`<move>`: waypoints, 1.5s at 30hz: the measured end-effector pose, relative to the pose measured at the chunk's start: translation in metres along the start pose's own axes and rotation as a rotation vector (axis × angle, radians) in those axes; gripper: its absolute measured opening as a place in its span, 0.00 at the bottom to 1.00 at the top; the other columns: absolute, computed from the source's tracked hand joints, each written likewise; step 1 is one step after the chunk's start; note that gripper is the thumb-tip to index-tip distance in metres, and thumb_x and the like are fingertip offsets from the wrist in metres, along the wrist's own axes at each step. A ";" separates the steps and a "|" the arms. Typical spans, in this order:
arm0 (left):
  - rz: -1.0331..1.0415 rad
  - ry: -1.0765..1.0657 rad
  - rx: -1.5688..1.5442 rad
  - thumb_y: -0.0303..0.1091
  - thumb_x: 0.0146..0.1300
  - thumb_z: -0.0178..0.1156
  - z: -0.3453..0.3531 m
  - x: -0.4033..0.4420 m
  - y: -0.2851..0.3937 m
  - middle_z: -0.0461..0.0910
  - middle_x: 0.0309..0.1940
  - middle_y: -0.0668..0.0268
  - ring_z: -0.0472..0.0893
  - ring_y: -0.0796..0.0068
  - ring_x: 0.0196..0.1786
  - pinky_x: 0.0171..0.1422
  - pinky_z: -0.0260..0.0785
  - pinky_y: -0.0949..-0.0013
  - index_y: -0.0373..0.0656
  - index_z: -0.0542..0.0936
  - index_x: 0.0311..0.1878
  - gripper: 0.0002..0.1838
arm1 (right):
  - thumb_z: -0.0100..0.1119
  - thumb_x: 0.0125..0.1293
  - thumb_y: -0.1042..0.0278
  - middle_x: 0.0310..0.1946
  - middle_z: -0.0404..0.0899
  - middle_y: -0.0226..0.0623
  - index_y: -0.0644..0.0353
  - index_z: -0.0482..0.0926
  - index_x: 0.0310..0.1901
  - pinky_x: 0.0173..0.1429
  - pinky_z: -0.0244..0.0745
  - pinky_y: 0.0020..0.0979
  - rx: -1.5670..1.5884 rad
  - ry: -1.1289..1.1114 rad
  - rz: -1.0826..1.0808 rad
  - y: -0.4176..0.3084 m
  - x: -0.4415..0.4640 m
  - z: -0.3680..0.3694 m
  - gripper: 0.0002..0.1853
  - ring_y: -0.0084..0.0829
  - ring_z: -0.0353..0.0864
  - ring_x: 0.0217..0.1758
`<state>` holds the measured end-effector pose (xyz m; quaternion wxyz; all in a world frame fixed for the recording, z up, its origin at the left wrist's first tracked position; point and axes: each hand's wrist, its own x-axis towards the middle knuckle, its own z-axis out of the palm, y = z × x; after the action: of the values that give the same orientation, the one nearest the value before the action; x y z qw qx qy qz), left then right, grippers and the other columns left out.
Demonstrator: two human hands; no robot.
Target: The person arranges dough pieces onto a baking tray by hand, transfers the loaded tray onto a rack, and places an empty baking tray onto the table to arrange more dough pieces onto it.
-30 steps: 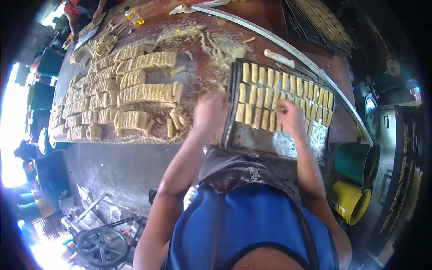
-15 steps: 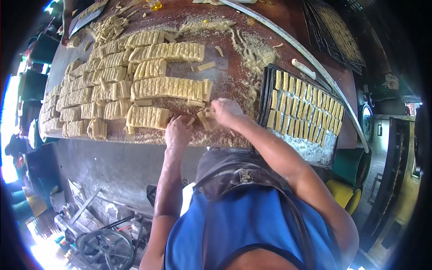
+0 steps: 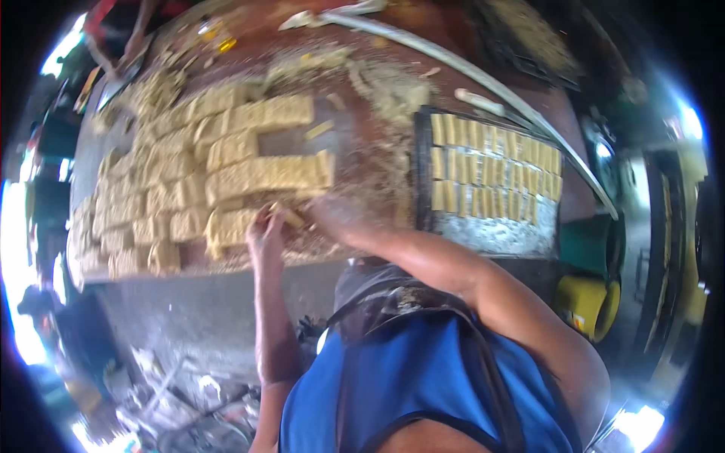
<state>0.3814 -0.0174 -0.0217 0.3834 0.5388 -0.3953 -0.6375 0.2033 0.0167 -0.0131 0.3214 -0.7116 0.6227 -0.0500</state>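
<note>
Dough strip (image 3: 290, 216), one: left of the tray (image 3: 495, 235), long axis slanting, its tray-side end toward us. Our left hand (image 3: 266, 232), nearer, pinches its far end. Our right hand (image 3: 332, 217), between strip and tray: blurred; we cannot tell whether spread or closed.

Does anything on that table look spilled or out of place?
Yes: pale crumbs are scattered across the tabletop, which looks messy, and one loose strip lies slanted, apart from the neat rows of strips. Blur hides any finer damage.
</note>
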 end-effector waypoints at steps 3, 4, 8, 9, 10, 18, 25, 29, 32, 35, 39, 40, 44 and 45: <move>0.069 -0.013 0.089 0.30 0.68 0.65 0.032 -0.004 0.010 0.83 0.43 0.61 0.83 0.77 0.37 0.36 0.77 0.74 0.35 0.77 0.60 0.20 | 0.61 0.63 0.75 0.37 0.84 0.46 0.59 0.81 0.45 0.51 0.81 0.42 -0.044 0.106 -0.048 0.017 -0.020 -0.010 0.09 0.43 0.86 0.44; 0.111 -0.053 0.168 0.30 0.68 0.65 0.048 -0.006 0.014 0.83 0.43 0.61 0.83 0.77 0.37 0.37 0.78 0.73 0.35 0.77 0.61 0.20 | 0.61 0.63 0.75 0.37 0.84 0.46 0.59 0.81 0.45 0.51 0.81 0.42 -0.051 0.136 0.013 0.037 -0.026 -0.015 0.09 0.43 0.86 0.44; 0.197 -0.217 0.321 0.31 0.68 0.64 0.137 -0.024 0.018 0.83 0.43 0.62 0.84 0.75 0.39 0.42 0.79 0.73 0.38 0.77 0.62 0.20 | 0.67 0.62 0.68 0.35 0.83 0.44 0.63 0.80 0.42 0.46 0.82 0.39 0.345 0.267 0.018 0.126 -0.097 -0.049 0.10 0.39 0.86 0.40; 0.227 -0.270 0.341 0.31 0.68 0.64 0.168 -0.037 0.020 0.83 0.43 0.62 0.84 0.74 0.40 0.43 0.79 0.74 0.38 0.78 0.62 0.20 | 0.69 0.61 0.66 0.34 0.83 0.43 0.64 0.80 0.41 0.44 0.81 0.37 0.443 0.405 -0.031 0.152 -0.130 -0.065 0.12 0.35 0.86 0.38; 0.238 -0.325 0.429 0.27 0.69 0.60 0.197 -0.042 0.009 0.83 0.44 0.61 0.83 0.73 0.42 0.49 0.81 0.69 0.38 0.76 0.62 0.19 | 0.74 0.59 0.62 0.33 0.84 0.39 0.64 0.81 0.39 0.34 0.81 0.33 0.669 0.385 0.188 0.176 -0.164 -0.081 0.15 0.31 0.84 0.29; 0.136 -1.038 0.625 0.40 0.66 0.65 0.462 -0.148 -0.080 0.85 0.46 0.56 0.86 0.68 0.44 0.47 0.80 0.66 0.38 0.80 0.58 0.22 | 0.75 0.56 0.68 0.34 0.85 0.47 0.69 0.81 0.43 0.37 0.81 0.40 0.500 0.636 0.780 0.361 -0.411 -0.095 0.18 0.36 0.88 0.35; 0.857 -0.808 0.907 0.45 0.56 0.71 0.518 -0.158 -0.139 0.84 0.42 0.60 0.83 0.61 0.47 0.57 0.75 0.60 0.46 0.85 0.52 0.22 | 0.68 0.58 0.67 0.38 0.85 0.54 0.63 0.83 0.43 0.52 0.79 0.49 0.233 0.851 0.750 0.377 -0.427 -0.077 0.13 0.54 0.85 0.47; 1.108 -0.836 0.991 0.46 0.54 0.73 0.497 -0.169 -0.134 0.83 0.42 0.63 0.81 0.62 0.50 0.58 0.73 0.59 0.48 0.86 0.50 0.21 | 0.64 0.58 0.69 0.37 0.85 0.53 0.60 0.84 0.43 0.51 0.79 0.50 0.164 0.843 0.767 0.364 -0.441 -0.081 0.12 0.54 0.85 0.47; 0.970 -0.959 1.085 0.47 0.54 0.73 0.503 -0.175 -0.135 0.83 0.45 0.66 0.78 0.62 0.57 0.65 0.69 0.57 0.50 0.85 0.50 0.22 | 0.65 0.55 0.67 0.37 0.85 0.51 0.56 0.85 0.42 0.48 0.79 0.50 0.075 0.809 0.759 0.371 -0.445 -0.075 0.12 0.54 0.84 0.43; 0.937 -0.878 0.983 0.50 0.53 0.73 0.501 -0.173 -0.147 0.85 0.46 0.65 0.81 0.61 0.55 0.63 0.71 0.57 0.50 0.85 0.49 0.23 | 0.67 0.53 0.64 0.33 0.84 0.50 0.57 0.86 0.39 0.44 0.78 0.49 0.084 0.815 0.675 0.378 -0.441 -0.073 0.12 0.54 0.84 0.39; 1.106 -0.730 0.840 0.48 0.57 0.72 0.449 -0.155 -0.111 0.86 0.45 0.66 0.82 0.63 0.52 0.61 0.70 0.57 0.49 0.86 0.48 0.19 | 0.69 0.58 0.68 0.31 0.84 0.50 0.64 0.84 0.37 0.41 0.78 0.44 0.044 0.840 0.679 0.379 -0.442 -0.079 0.09 0.50 0.85 0.36; 1.078 -0.667 0.835 0.47 0.58 0.71 0.429 -0.147 -0.099 0.86 0.45 0.65 0.82 0.63 0.52 0.61 0.70 0.57 0.49 0.86 0.47 0.18 | 0.69 0.58 0.70 0.31 0.84 0.49 0.65 0.83 0.38 0.41 0.78 0.41 -0.009 0.959 0.639 0.379 -0.438 -0.077 0.09 0.48 0.86 0.36; 0.897 -0.467 0.667 0.37 0.57 0.72 0.325 -0.093 -0.064 0.85 0.47 0.62 0.81 0.58 0.55 0.63 0.70 0.55 0.46 0.85 0.48 0.16 | 0.65 0.66 0.72 0.28 0.83 0.35 0.66 0.82 0.41 0.36 0.77 0.32 0.359 1.020 0.630 0.344 -0.392 -0.093 0.07 0.26 0.84 0.32; 0.932 -0.356 0.709 0.33 0.57 0.72 0.290 -0.079 -0.054 0.85 0.49 0.60 0.81 0.56 0.57 0.64 0.71 0.56 0.45 0.85 0.50 0.17 | 0.64 0.67 0.71 0.29 0.83 0.34 0.66 0.81 0.45 0.35 0.77 0.30 0.539 0.929 0.571 0.324 -0.370 -0.095 0.09 0.24 0.83 0.32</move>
<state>0.1005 0.1028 -0.0100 0.3474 0.2893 -0.8354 -0.3125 -0.1996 0.3136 0.0151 0.1854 -0.3138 0.8296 -0.4231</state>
